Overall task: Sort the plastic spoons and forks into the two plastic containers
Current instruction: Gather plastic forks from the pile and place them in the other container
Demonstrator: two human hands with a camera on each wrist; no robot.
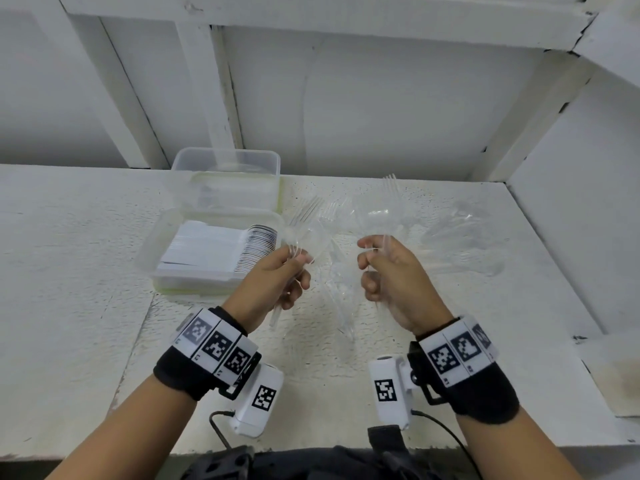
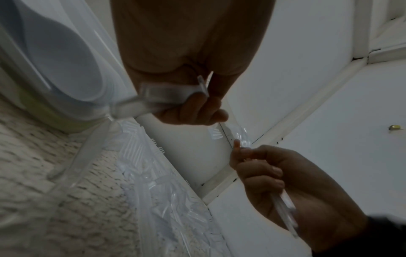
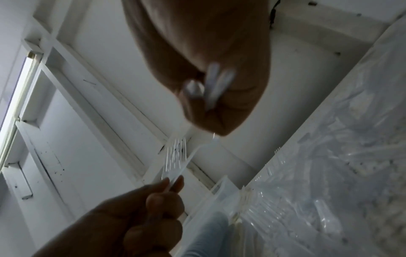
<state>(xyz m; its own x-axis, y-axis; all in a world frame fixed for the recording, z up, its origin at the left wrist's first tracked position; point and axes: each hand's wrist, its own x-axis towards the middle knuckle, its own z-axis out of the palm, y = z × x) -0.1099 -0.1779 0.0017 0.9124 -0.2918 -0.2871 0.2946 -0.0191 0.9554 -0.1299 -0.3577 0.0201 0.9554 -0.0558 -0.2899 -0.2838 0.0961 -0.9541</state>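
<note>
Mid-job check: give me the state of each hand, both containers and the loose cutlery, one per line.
Left hand: holds a bunch of clear forks, tines up.
Right hand: grips clear cutlery, one fork's tines up.
Near container: open, holds a row of stacked white spoons.
Far container: open, contents unclear.
Loose cutlery pile: unsorted on the table.

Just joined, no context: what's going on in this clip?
A person is sorting clear plastic cutlery at a white table. The left hand grips a small bunch of forks; the right hand grips more clear cutlery. The near container already holds stacked white spoons. The far container looks mostly empty. A loose pile remains unsorted.
</note>
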